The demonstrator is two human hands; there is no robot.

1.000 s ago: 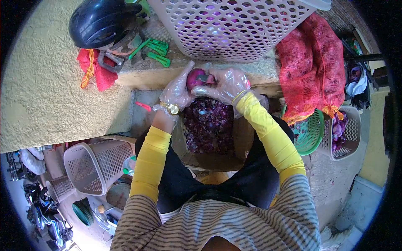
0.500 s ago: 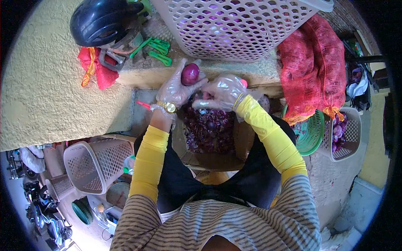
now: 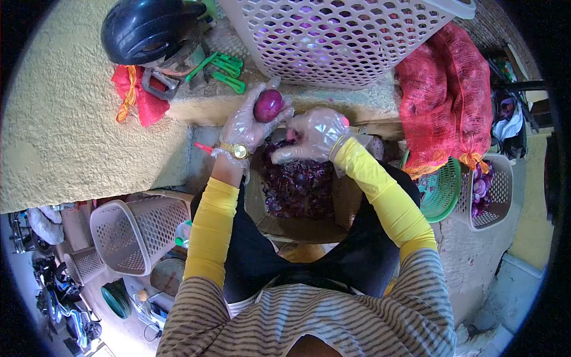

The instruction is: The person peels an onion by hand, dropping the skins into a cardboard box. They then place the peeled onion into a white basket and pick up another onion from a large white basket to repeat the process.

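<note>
A peeled red onion rests in my left hand, whose gloved fingers curl around it. Close by on the right is my right hand, also in a clear plastic glove, with its fingers bent. A pink end pokes out of that fist, seemingly the handle of a small tool; the rest is hidden. Below both hands, a cardboard box between my legs holds a heap of onion skins.
A large perforated basket of onions stands on the ledge, beside red mesh sacks. Green clips and a dark helmet lie left. A green basket and an onion basket are right; another basket tilts lower left.
My left hand has turned slightly with the onion, which sits a little further left. My right hand has shifted slightly and its fingers have moved a bit lower, away from the onion.
</note>
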